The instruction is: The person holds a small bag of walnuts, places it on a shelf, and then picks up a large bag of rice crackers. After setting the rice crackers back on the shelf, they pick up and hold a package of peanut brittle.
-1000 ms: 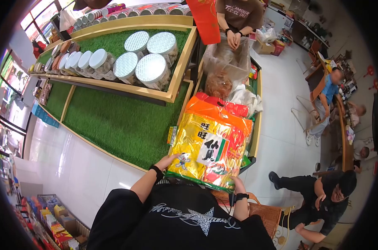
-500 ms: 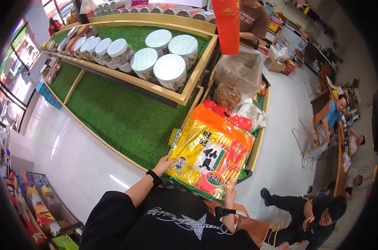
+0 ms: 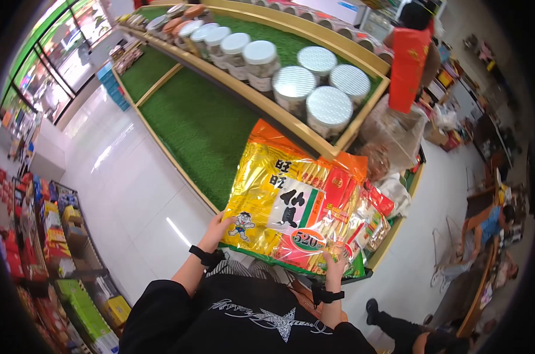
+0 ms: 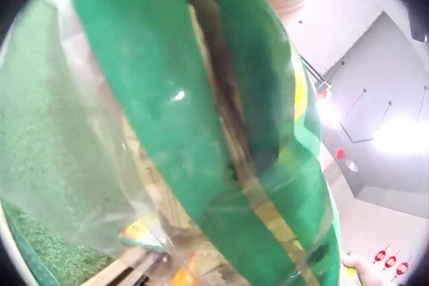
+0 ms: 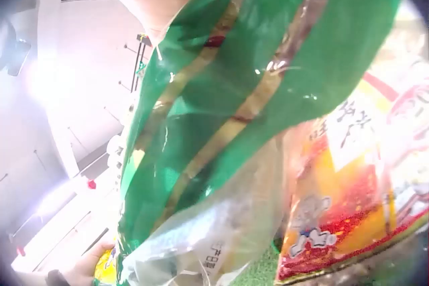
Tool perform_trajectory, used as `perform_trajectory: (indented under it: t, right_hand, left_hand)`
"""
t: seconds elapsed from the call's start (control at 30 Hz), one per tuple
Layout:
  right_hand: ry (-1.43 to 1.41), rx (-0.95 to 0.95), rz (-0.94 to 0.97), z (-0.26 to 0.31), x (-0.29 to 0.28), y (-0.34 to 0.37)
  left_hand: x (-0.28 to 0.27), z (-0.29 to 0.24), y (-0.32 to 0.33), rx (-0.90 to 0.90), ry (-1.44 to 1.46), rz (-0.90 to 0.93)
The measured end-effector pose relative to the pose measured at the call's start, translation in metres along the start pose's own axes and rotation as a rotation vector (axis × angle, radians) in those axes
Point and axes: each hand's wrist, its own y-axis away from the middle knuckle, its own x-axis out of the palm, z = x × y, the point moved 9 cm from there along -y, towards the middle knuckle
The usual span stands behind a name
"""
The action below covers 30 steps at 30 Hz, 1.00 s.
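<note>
Mostly beyond both hands (image 3: 216, 232), yellow snack bag (image 3: 261, 206), near edge between them, corners clamped by both.

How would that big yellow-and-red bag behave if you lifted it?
The bag would probably bend easily and feel rather slippery, since its plastic looks shiny and creased. The left hand and right hand hold it along the near side, so its far end might sag if unsupported.

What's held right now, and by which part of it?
A large yellow-and-red snack bag, held at its near end: left hand by the near-left corner, right hand by the near-right one.
</note>
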Motion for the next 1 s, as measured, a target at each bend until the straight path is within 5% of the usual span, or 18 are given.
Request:
perform_trajectory:
  t: [0.7,0.87,1.0]
  right_hand:
    - [0.062,-0.056,0.609,0.000,0.333,0.143]
    - [0.045,-0.018,0.818,-0.003,0.406,0.183]
    - [0.282,-0.169,0.928,0.012,0.444,0.204]
  left_hand:
    - [-0.346,0.011,0.232,0.250,0.282,-0.640]
    - [-0.391,0.031,0.297,0.352,0.393,-0.800]
    - [-0.397,0.043,0.337,0.368,0.468,-0.927]
